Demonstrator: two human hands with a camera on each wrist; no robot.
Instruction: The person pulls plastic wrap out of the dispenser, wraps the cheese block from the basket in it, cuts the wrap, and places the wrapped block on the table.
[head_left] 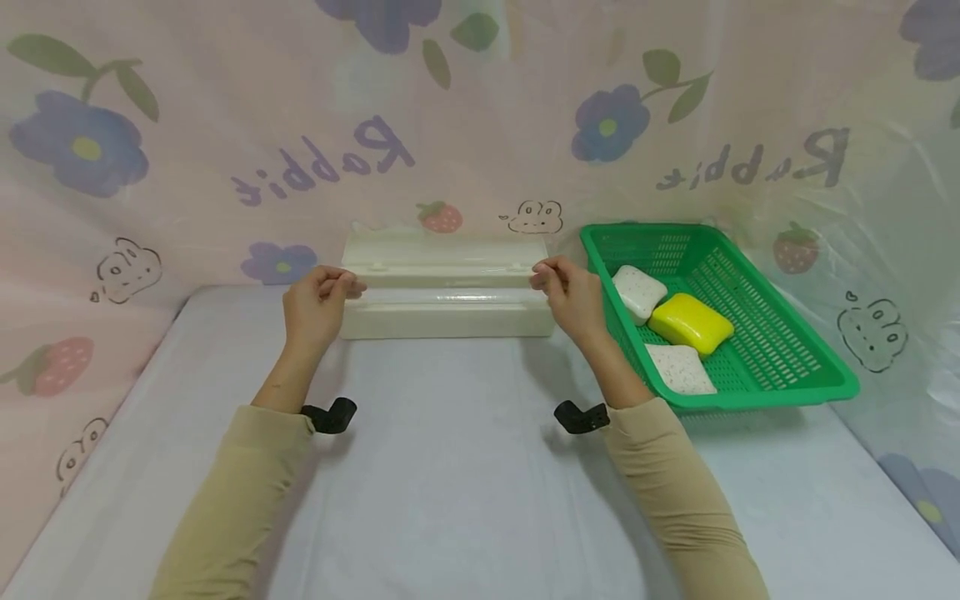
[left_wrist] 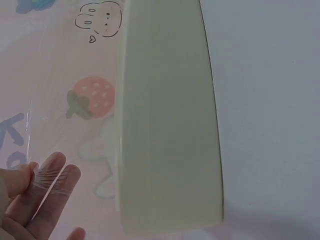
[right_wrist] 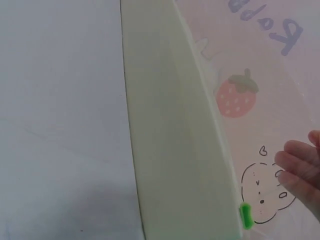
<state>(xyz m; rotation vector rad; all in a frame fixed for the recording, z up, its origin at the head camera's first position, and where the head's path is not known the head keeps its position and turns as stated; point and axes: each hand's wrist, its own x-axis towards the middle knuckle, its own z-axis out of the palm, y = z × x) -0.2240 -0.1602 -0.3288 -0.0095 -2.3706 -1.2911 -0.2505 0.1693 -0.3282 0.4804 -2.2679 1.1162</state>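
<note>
A pale cream cling film dispenser (head_left: 446,323) lies lengthwise on the white-covered table, its lid (head_left: 442,250) raised at the back. Clear cling film (left_wrist: 49,177) stretches in front of the lid and is hard to make out. My left hand (head_left: 313,304) pinches the film's left end between thumb and fingers, where it bunches into creases. At the dispenser's other end, my right hand (head_left: 573,300) holds the film's right end. The right thumb's grip is partly out of frame in the right wrist view, where several fingers (right_wrist: 297,162) show at the edge.
A green plastic basket (head_left: 757,400) stands close beside my right forearm. Inside are a yellow block (head_left: 692,323) and two white speckled blocks, one at the back (head_left: 639,293) and one nearer (head_left: 681,370). A printed plastic curtain (head_left: 480,125) hangs right behind the dispenser.
</note>
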